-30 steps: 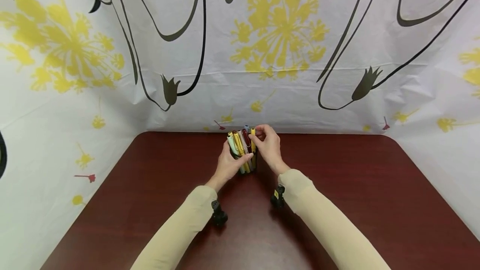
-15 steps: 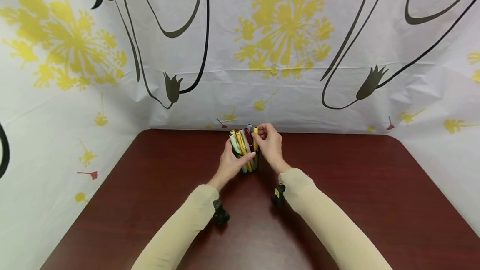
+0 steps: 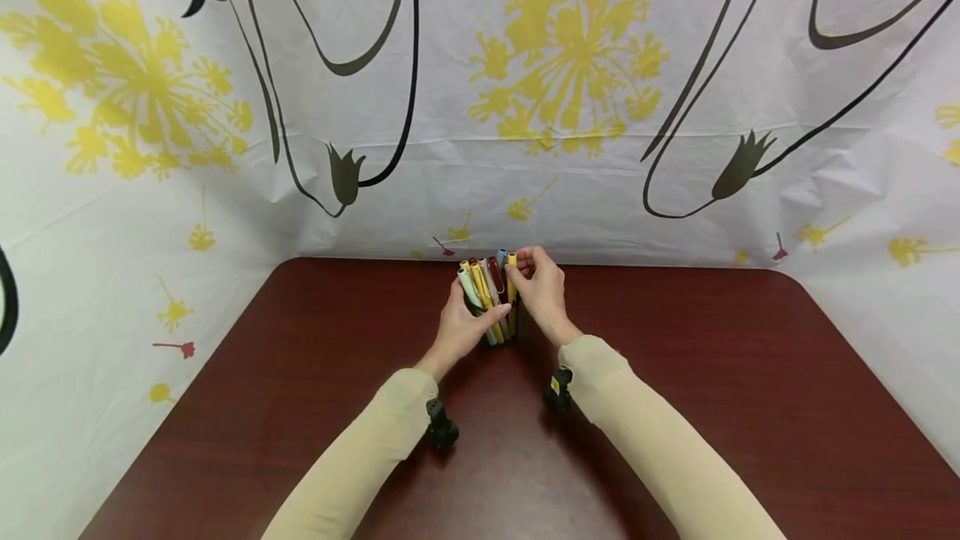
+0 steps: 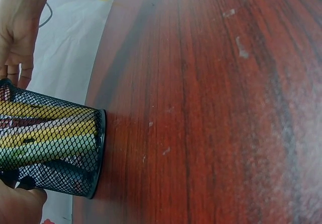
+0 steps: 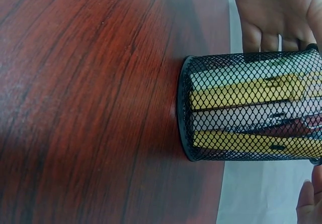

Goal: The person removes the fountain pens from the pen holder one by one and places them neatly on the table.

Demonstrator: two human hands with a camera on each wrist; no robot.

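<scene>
Looking screened-off and booth-like here, showing flower-printed sheeting (image 3: pixel 450 123) around three sides of the worktop (image 3: pixel 720 357), not revealing home or office!

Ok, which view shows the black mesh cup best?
The right wrist view: the black mesh cup is largest there, its base rim and wall plain. The left wrist view shows it smaller, at the left edge; the head view, smallest, partly behind the left hand.

soft glare on the tabletop (image 3: pixel 517 473)
</scene>
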